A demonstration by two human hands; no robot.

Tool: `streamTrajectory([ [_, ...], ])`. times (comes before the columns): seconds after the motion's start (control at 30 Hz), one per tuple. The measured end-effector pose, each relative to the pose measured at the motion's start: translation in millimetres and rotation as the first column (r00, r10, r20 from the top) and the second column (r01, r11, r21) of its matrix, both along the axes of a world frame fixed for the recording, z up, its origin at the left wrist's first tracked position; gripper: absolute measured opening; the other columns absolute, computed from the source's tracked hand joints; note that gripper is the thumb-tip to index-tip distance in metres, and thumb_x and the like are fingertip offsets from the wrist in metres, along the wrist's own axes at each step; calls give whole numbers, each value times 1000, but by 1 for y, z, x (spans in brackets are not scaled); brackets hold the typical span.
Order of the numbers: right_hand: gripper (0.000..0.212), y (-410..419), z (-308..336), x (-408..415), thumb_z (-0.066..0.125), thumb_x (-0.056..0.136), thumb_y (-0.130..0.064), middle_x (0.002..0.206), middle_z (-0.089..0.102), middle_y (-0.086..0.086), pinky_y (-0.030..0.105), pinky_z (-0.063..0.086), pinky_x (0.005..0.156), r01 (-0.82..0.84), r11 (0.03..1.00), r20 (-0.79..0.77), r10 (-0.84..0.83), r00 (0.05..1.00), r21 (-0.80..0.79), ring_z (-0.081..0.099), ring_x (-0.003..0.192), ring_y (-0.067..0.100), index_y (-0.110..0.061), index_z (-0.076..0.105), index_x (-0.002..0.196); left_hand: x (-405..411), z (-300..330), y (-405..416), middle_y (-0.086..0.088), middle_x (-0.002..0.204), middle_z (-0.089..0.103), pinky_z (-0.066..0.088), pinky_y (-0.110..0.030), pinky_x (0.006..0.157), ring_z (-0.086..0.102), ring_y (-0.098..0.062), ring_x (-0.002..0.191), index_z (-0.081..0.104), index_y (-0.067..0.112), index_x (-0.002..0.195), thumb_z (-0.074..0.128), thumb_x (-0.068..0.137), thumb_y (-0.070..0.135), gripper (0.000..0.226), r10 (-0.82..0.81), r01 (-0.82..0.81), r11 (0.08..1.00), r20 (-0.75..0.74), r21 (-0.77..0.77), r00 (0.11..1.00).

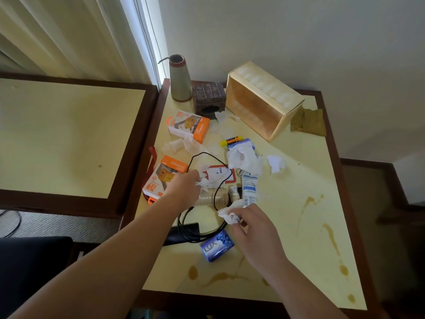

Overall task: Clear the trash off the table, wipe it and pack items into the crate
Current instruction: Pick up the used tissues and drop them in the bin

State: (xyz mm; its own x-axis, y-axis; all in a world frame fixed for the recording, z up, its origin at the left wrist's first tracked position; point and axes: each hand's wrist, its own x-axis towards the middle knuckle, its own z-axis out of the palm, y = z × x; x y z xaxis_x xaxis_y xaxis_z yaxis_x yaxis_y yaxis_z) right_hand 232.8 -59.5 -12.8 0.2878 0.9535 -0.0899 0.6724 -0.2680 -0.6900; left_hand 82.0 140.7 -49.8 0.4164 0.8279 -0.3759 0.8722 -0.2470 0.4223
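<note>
On the yellow table (pixel 299 226), my left hand (pixel 184 187) pinches a crumpled white tissue (pixel 204 181) beside the near orange charger box (pixel 164 174). My right hand (pixel 255 229) grips another crumpled tissue (pixel 227 214) just above a blue soap bar (pixel 217 246). More tissues lie in the middle (pixel 243 157), to its right (pixel 276 163) and by the far charger box (pixel 190 125). The wooden crate (pixel 259 100) lies on its side at the back. An olive cloth (pixel 309 122) sits to its right.
A black cable (pixel 207 157) loops over a ribbed roll (pixel 213 196), a blue-white tube (pixel 249 187) and a red-edged card (pixel 220 173). A grey vase (pixel 179 79) and dark box (pixel 209 97) stand at the back. Brown spill stains (pixel 331 238) mark the right and front.
</note>
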Motion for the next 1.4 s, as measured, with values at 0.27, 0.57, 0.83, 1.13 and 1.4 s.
streamTrajectory([
  [0.27, 22, -3, 6, 1, 62, 96, -19, 99, 55, -17, 17, 39, 70, -61, 998, -3, 61, 998, 33, 54, 88, 4, -29, 73, 112, -35, 52, -64, 7, 101, 63, 57, -35, 73, 61, -14, 90, 62, 33, 101, 67, 101, 30, 7, 298, -328, 945, 396, 9, 869],
  [0.57, 30, -14, -2, -85, 64, 95, -18, 100, 54, -20, 8, 40, 77, -375, 923, -109, 383, 917, 91, 57, 89, 0, -29, 73, 121, -159, 50, -234, 7, 94, 68, 57, -45, 76, 66, -13, 85, 72, 37, 99, 79, 92, 28, 13, 659, -719, 693, 459, -62, 596],
  [0.83, 23, -56, -62, -255, 72, 95, -14, 106, 65, -1, 25, 55, 92, -777, 606, -81, 795, 602, 171, 63, 99, 12, -14, 73, 118, -271, -16, -332, 12, 83, 70, 47, -25, 66, 66, -6, 75, 69, 36, 98, 75, 96, 28, 10, 888, -964, 264, 400, -41, 226],
  [1.13, 20, -57, -270, -398, 64, 98, -15, 123, 61, 2, 35, 53, 100, -835, 459, -170, 836, 522, -305, 61, 111, 18, -17, 71, 117, -371, -194, -339, 13, 96, 67, 44, -10, 70, 62, 0, 88, 72, 28, 106, 72, 99, 28, 7, 981, -972, 87, 189, -218, 45],
  [1.4, 70, -46, -410, -454, 64, 97, -14, 152, 48, 4, 45, 43, 116, -655, 66, -258, 886, 386, -753, 50, 137, 30, -34, 36, 158, -410, -333, -334, 6, 109, 69, 60, -41, 92, 68, -14, 102, 73, 25, 125, 68, 101, 38, 28, 997, -965, 55, 65, -255, 39],
])
